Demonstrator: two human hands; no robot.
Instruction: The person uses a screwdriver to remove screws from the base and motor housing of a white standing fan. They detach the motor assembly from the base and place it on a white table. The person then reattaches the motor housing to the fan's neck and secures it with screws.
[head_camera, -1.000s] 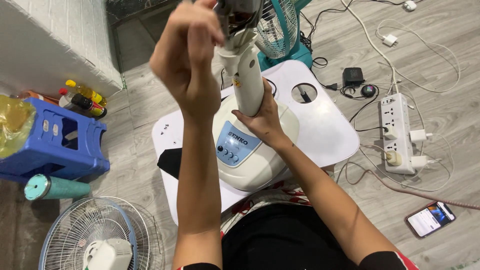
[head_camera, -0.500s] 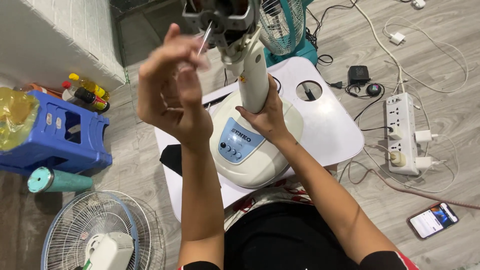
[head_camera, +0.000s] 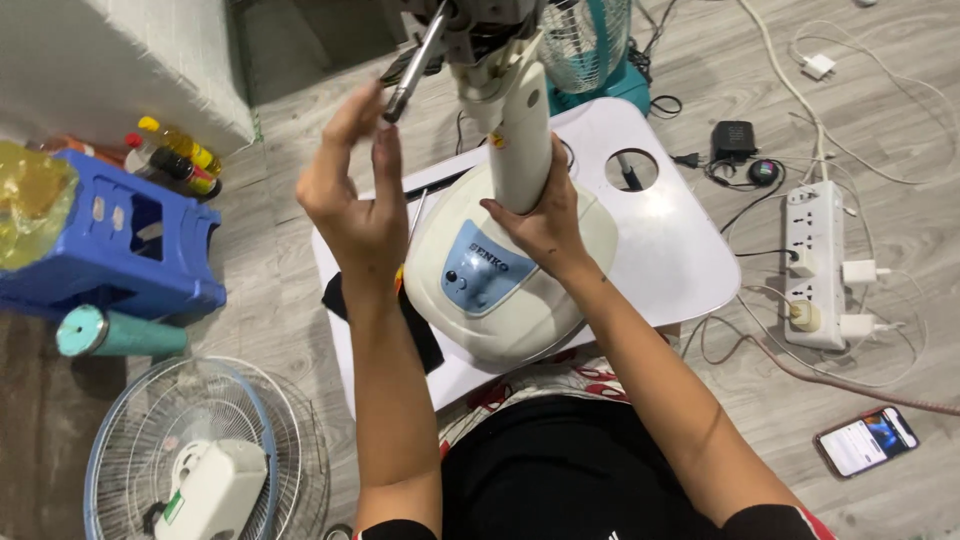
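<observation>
Our right hand (head_camera: 540, 225) has its fingers wrapped around the cream plastic fan column (head_camera: 520, 150), low down where it meets the rounded cream fan base with the blue control panel (head_camera: 500, 285) on the white surface (head_camera: 670, 240). The column's long axis runs upright from the base, toward the camera. Our left hand (head_camera: 350, 200), fingers together, pinches a slim metal screwdriver (head_camera: 415, 60) aimed at the exposed grey motor head (head_camera: 480, 25). We judge the disassembly partway: the guard is off, the head still mounted.
</observation>
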